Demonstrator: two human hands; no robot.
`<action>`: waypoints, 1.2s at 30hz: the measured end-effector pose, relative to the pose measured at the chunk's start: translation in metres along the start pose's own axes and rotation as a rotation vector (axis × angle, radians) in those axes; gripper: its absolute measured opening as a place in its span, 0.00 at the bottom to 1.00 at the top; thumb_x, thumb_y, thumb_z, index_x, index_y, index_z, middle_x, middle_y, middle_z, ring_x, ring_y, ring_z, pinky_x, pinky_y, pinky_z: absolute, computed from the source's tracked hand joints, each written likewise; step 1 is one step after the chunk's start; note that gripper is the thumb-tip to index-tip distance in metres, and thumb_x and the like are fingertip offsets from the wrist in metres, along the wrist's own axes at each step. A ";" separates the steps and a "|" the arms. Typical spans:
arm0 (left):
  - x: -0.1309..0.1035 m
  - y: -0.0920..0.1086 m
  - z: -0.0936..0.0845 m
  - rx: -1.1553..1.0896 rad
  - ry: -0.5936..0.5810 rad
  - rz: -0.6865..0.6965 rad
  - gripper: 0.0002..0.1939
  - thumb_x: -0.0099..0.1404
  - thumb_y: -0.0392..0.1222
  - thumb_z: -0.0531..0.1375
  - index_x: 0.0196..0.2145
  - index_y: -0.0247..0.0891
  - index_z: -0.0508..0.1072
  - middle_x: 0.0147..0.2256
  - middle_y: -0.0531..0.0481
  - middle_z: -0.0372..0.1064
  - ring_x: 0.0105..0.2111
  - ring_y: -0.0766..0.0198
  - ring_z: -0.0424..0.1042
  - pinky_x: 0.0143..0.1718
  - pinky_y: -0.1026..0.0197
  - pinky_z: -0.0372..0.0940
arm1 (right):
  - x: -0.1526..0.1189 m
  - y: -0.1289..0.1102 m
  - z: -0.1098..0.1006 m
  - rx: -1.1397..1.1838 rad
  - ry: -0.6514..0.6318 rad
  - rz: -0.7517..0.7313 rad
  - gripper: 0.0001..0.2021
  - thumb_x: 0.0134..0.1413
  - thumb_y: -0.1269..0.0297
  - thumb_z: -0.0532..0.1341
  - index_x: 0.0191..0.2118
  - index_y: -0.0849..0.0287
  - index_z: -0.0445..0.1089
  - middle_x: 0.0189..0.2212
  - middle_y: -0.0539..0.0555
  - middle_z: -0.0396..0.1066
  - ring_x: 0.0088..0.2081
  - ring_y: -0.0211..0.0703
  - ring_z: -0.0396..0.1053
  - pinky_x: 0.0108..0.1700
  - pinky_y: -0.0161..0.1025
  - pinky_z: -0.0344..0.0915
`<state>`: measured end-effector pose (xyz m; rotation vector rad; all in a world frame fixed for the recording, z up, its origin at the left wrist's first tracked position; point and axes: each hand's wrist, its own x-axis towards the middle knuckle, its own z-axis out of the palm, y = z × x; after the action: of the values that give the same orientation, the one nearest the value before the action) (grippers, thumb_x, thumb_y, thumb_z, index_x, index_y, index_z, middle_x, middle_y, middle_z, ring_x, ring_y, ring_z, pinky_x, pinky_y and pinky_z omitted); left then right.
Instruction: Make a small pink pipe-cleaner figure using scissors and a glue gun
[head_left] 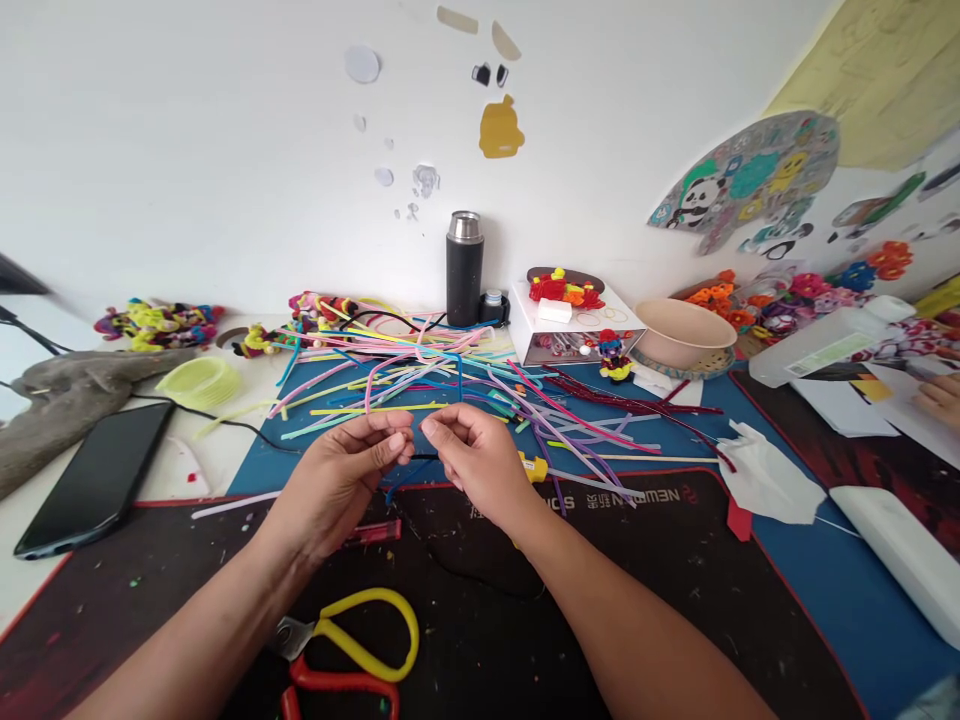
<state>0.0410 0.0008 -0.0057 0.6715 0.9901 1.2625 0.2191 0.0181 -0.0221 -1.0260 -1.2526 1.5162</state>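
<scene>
My left hand (341,475) and my right hand (484,465) are raised over the mat's back edge, fingertips a small gap apart. Both have thumb and forefinger pinched; anything between them is too small to make out. Behind them lies a loose pile of fuzzy craft stems (420,350) in pink, yellow, blue and purple. A yellow-ended tool (534,466), possibly a glue gun, is partly hidden behind my right hand. Scissors (411,635) with one yellow and one red handle lie below my left hand, partly covered by my forearm.
A black phone (97,480) and a yellow-green coil (199,383) lie left. Behind stand a black flask (465,270), a white box (600,320) and a beige bowl (686,335). To the right are a tissue (772,475), a bottle (825,340) and another person's hand (941,400).
</scene>
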 end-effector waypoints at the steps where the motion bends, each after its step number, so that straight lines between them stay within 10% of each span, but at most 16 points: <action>1: 0.000 0.000 0.000 -0.002 0.000 -0.002 0.22 0.42 0.40 0.86 0.35 0.34 0.89 0.32 0.46 0.83 0.29 0.66 0.77 0.33 0.69 0.75 | 0.000 0.000 0.000 0.001 -0.002 -0.001 0.21 0.60 0.41 0.72 0.40 0.56 0.75 0.21 0.43 0.64 0.19 0.34 0.57 0.21 0.34 0.54; 36: 0.004 0.001 -0.003 0.063 0.036 0.058 0.26 0.44 0.48 0.87 0.38 0.36 0.88 0.31 0.48 0.83 0.28 0.65 0.80 0.34 0.68 0.77 | -0.004 -0.004 0.001 -0.056 0.020 -0.086 0.18 0.61 0.45 0.71 0.41 0.56 0.77 0.21 0.43 0.63 0.21 0.35 0.58 0.25 0.35 0.55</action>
<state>0.0375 0.0043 -0.0069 0.7333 1.0504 1.3025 0.2196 0.0145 -0.0180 -1.0083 -1.3145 1.4096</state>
